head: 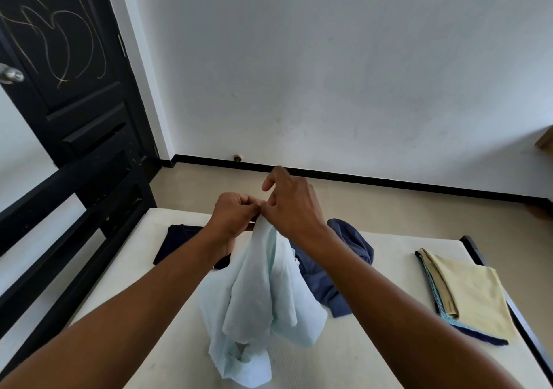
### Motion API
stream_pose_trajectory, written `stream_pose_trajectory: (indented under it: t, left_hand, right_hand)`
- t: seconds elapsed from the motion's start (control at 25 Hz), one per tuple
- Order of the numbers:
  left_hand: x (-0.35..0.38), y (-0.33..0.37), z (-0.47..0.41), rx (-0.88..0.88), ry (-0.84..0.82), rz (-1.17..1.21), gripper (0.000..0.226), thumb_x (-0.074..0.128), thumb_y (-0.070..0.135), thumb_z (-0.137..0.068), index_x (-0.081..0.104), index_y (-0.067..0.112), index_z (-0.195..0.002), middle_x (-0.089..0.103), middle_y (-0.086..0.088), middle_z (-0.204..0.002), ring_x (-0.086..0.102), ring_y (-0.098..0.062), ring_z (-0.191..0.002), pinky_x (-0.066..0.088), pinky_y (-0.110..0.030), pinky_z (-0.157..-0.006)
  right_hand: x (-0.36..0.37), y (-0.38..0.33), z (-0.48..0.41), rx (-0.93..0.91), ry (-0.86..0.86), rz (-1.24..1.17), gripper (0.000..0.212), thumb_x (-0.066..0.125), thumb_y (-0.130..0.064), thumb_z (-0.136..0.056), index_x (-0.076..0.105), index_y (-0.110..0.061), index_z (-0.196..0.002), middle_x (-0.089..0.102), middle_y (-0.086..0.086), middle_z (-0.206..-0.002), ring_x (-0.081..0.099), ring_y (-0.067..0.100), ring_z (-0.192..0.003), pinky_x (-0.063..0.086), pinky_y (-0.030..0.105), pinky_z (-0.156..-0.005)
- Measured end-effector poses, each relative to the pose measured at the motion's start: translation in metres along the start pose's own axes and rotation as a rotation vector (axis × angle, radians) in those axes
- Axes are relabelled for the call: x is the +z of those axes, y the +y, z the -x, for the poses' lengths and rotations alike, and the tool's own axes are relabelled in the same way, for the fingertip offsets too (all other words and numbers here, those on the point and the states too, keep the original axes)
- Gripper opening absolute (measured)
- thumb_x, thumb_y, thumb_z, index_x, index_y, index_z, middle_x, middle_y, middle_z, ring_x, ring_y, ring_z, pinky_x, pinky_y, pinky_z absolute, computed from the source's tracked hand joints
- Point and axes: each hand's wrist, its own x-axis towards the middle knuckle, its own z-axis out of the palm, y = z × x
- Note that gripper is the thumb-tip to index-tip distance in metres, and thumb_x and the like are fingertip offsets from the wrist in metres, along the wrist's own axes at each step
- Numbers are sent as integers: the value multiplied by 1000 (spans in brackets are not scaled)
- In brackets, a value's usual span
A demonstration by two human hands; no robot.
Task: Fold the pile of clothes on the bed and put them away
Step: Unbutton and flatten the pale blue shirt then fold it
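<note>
A pale blue garment (260,293) hangs bunched above the white mattress (374,343), its lower end resting on it. My left hand (235,213) and my right hand (288,201) meet at its top edge and both pinch the cloth there. Behind it lies a crumpled blue-grey garment (335,266). A dark navy garment (179,243) lies flat at the far left of the mattress, partly hidden by my left arm. A folded stack with a beige piece on top (469,293) sits at the right.
A black bed frame (74,209) runs along the left side and a black rail (502,287) along the right. A black door (59,59) stands at the back left. Beyond the mattress are beige floor (389,200) and a white wall.
</note>
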Motion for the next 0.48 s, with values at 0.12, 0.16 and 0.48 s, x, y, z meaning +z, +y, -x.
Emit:
stream_pose_trajectory:
  t: [0.12, 0.16, 0.48]
  left_hand:
    - [-1, 9, -2, 111, 11, -96, 16, 66, 15, -100, 75, 6, -90, 76, -12, -87, 70, -19, -73, 60, -32, -67]
    - [-2, 13, -2, 131, -1, -105, 16, 66, 16, -100, 74, 6, -91, 75, -11, -86, 69, -18, -71, 59, -31, -65]
    - [-5, 48, -19, 81, -18, -52, 17, 63, 18, -102, 73, 6, -94, 71, -8, -84, 64, -19, -69, 57, -28, -59]
  right_hand:
    - [-13, 13, -10, 486, -52, -790, 34, 80, 1, -78, 63, -6, -107, 72, 7, -73, 69, 20, -62, 60, 30, -66]
    - [-14, 15, -10, 632, -117, -1084, 33, 77, 7, -82, 62, 0, -110, 72, 12, -73, 70, 22, -62, 62, 31, -68]
    - [-2, 35, 2, 313, 29, -734, 11, 79, -17, -90, 71, -12, -95, 76, 1, -79, 68, 11, -69, 56, 27, -68]
